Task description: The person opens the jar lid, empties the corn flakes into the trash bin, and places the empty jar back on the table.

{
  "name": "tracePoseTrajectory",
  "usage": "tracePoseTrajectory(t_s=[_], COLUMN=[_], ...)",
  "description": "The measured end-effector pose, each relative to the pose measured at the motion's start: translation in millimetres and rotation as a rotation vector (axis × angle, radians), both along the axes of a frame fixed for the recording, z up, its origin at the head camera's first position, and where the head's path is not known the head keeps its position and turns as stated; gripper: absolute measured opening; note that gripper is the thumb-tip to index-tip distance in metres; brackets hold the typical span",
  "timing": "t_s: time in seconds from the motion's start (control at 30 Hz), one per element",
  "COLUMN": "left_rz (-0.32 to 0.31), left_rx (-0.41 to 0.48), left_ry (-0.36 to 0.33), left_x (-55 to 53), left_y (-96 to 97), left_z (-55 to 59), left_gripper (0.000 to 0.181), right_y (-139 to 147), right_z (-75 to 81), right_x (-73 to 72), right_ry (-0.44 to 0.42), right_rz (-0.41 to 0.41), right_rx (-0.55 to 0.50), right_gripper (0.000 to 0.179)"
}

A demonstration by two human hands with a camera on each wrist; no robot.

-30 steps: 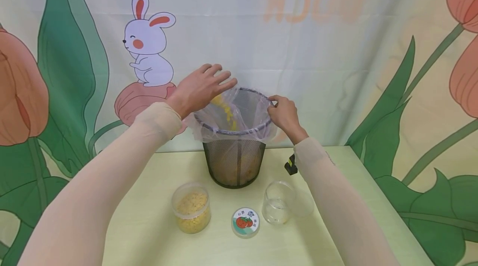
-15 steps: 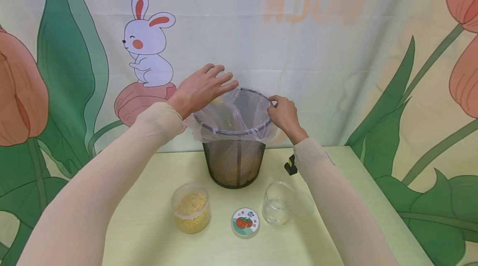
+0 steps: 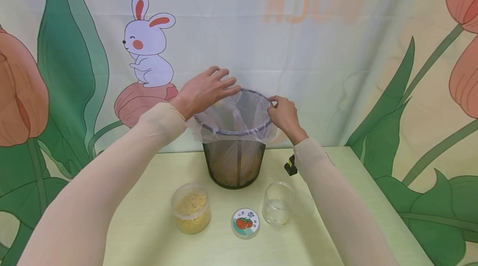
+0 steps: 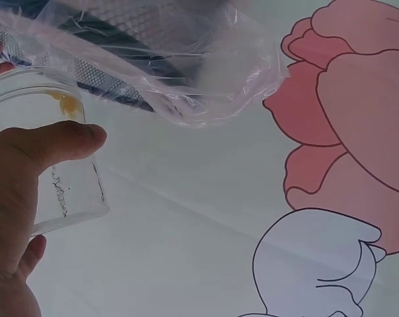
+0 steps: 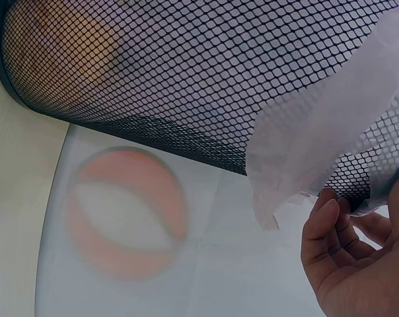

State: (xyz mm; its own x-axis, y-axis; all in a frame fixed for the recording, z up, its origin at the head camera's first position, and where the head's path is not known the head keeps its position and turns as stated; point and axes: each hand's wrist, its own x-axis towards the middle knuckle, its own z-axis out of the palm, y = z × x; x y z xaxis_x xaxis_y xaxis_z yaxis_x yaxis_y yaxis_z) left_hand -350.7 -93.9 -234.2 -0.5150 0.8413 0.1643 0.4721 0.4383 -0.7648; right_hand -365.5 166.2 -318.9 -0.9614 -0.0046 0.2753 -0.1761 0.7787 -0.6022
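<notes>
My left hand [image 3: 207, 89] is raised over the left rim of a black mesh wastebasket [image 3: 233, 162]. In the left wrist view it grips a clear plastic jar [image 4: 74, 188], its mouth at the bin's rim. An orange-yellow residue [image 4: 67, 104] clings inside near the jar's mouth. The head view hides this jar behind the hand. My right hand [image 3: 285, 114] pinches the bin's right rim, thumb and fingers over the folded edge of the thin plastic bin liner [image 5: 312, 139]. Brownish-yellow contents [image 5: 87, 49] show through the mesh at the bottom.
A tub of yellow crumbs [image 3: 192, 210] stands front left on the table [image 3: 157, 191]. Beside it are a round lid with a tomato picture [image 3: 245, 223] and a clear jar [image 3: 276, 206] with a transparent disc [image 3: 304, 204]. A small black object [image 3: 290, 165] lies near my right forearm.
A stream of yellow pieces was falling into the liner a second ago; it thinned and is now gone. My left hand has shifted slightly right. The right hand has stayed on the rim.
</notes>
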Motion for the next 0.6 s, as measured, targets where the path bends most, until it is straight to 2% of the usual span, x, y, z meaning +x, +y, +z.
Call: tracePoseTrajectory(t_s=[0.37,0.6], left_rz=[-0.006,0.012], left_rx=[-0.096,-0.169], left_ry=[0.038,0.059], left_x=[-0.4,0.8], left_y=[4.3,6.0], left_z=[-0.3,6.9], left_gripper=[0.074,0.077], right_y=[0.8,0.6], right_z=[-2.1,-1.7], right_x=[-2.1,-2.1], right_ry=[0.005,-0.004], right_rz=[-0.006,-0.003], right_rx=[0.001,-0.004], right_gripper=[0.046,0.047])
